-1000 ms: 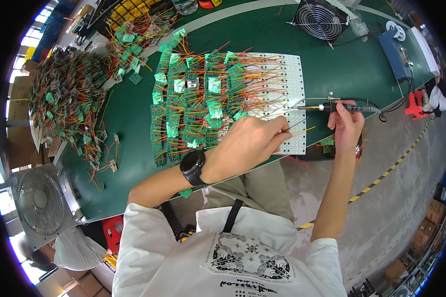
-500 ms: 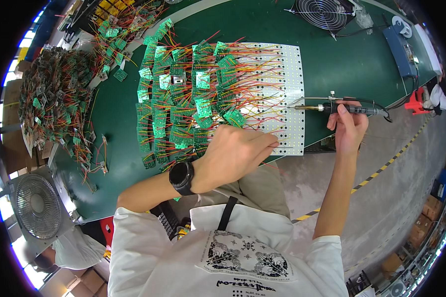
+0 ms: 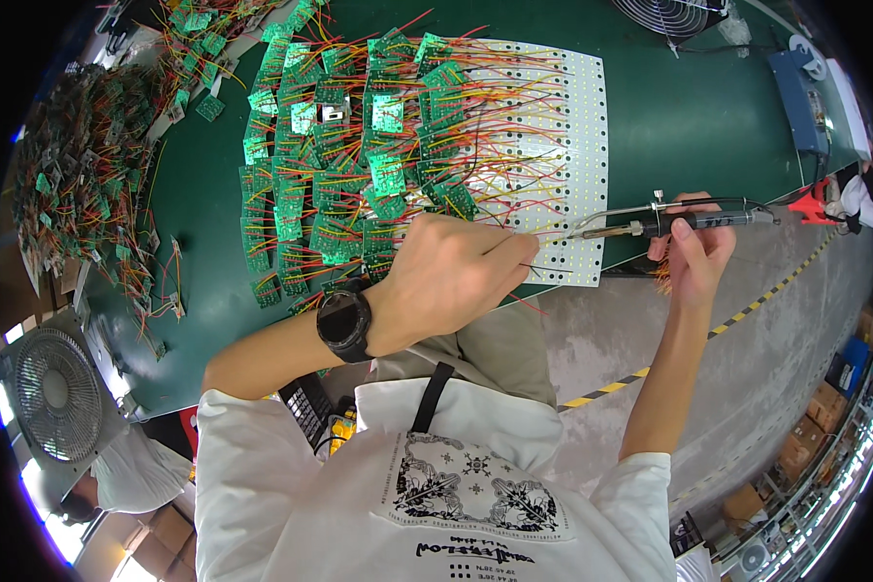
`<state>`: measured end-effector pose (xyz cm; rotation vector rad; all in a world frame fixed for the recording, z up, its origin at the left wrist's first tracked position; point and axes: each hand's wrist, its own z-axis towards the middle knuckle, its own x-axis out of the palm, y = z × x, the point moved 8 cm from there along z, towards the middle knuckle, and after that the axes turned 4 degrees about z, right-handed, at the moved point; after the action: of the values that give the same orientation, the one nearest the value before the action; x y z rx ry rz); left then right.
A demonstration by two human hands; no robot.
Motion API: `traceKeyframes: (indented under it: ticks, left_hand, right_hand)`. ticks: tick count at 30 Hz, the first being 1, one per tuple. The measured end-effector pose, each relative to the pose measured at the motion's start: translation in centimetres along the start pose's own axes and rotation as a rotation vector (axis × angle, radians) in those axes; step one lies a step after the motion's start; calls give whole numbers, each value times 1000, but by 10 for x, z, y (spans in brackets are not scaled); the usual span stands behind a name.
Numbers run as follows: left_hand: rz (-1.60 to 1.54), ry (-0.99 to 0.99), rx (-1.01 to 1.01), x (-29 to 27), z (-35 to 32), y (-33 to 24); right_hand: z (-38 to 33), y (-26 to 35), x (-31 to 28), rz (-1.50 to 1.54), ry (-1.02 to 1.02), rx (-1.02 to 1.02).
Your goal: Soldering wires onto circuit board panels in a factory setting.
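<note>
Since the earlier frames the left hand (image 3: 451, 276) has slid a little toward the near edge of the white panel (image 3: 563, 145), and the right hand (image 3: 694, 247) has brought the soldering iron (image 3: 669, 221) slightly closer to it. The left hand's fingers are curled and pinched together at the panel's near rim, apparently on a thin wire, though what they grip is too small to tell for sure; a black wristwatch (image 3: 344, 320) sits on that wrist. The right hand's fingers are wrapped around the black handle of the soldering iron, which lies nearly level, its metal tip pointing left and ending just beside the left fingertips (image 3: 526, 250) over the panel's lower right corner. The white panel lies flat on the green desk (image 3: 689, 107), and red, orange and yellow wires (image 3: 500, 126) run from it to a dense spread of small green circuit boards (image 3: 349, 165) covering its left part and the desk beside it. A heap of more such boards (image 3: 78, 184) lies well apart at the far left. A small fan (image 3: 53, 393) stands below the desk's left end, another fan (image 3: 669, 15) at the top edge.
</note>
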<state>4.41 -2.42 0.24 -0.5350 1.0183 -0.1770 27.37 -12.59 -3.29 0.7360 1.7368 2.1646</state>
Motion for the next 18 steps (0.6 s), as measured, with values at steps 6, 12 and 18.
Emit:
traceKeyframes:
  ticks: [6, 12, 18]
  left_hand:
    - [5, 21, -18, 2, -2, 1]
    - [0, 30, -12, 2, -3, 2]
    - [13, 7, 4, 2, -3, 0]
  right_hand:
    - [1, -1, 4, -20, 67, 26]
    - [-2, -3, 3, -58, 47, 30]
    - [-2, -3, 4, -83, 62, 51]
